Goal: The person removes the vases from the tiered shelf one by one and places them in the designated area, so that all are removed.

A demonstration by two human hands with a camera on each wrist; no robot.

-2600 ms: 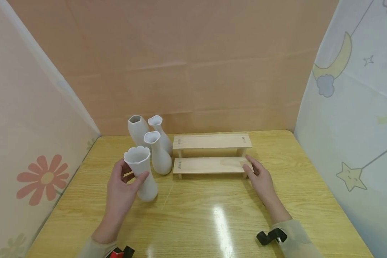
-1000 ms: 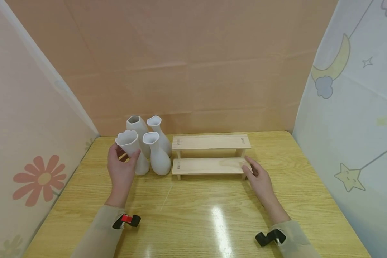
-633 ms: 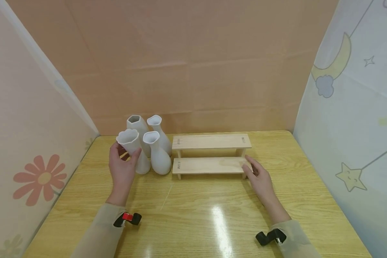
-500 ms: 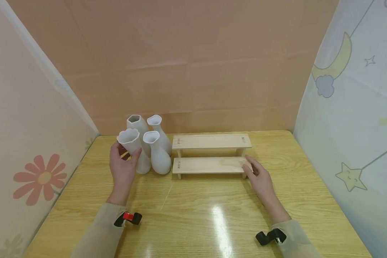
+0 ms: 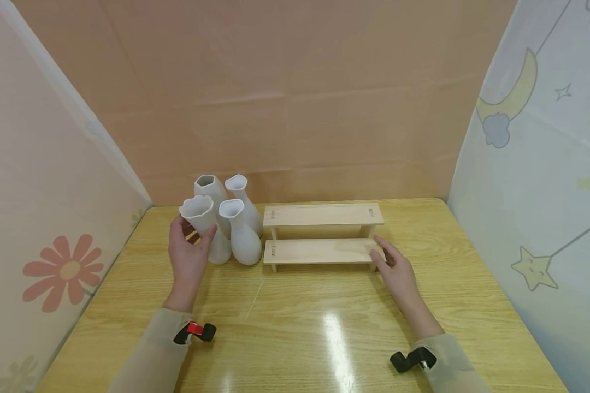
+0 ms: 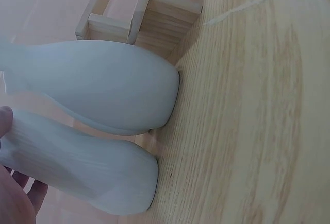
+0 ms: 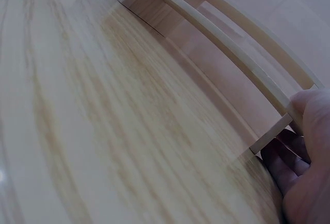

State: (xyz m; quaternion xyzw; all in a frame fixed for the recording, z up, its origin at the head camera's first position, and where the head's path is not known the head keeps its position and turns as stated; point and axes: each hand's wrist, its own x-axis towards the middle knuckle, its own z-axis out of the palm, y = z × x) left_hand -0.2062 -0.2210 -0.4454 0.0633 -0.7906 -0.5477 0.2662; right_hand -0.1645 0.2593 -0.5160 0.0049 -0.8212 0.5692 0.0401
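My left hand (image 5: 186, 259) holds a white vase with a scalloped rim (image 5: 220, 252), thumb on the near side and fingers around the back. In the left wrist view this vase (image 6: 113, 177) has its base at the tabletop, beside a bulbous white vase (image 6: 113, 85). Three other white vases stand close by: the bulbous one (image 5: 246, 244) to its right, a narrow-necked one (image 5: 252, 215) behind that, and one with an angular mouth (image 5: 211, 191) at the back left. My right hand (image 5: 397, 273) grips the right end of a two-tier wooden stand (image 5: 319, 252), thumb on the lower board.
The stand's upper board (image 5: 324, 215) runs behind the lower one, right of the vases. All sit on a wood-grain table (image 5: 295, 322). An orange-brown cloth wall (image 5: 295, 109) rises at the back, with printed panels on both sides.
My left hand has carried the scalloped vase back and slightly left, from in front of the group to beside the bulbous vase. Since then it has barely moved. My right hand keeps its place.
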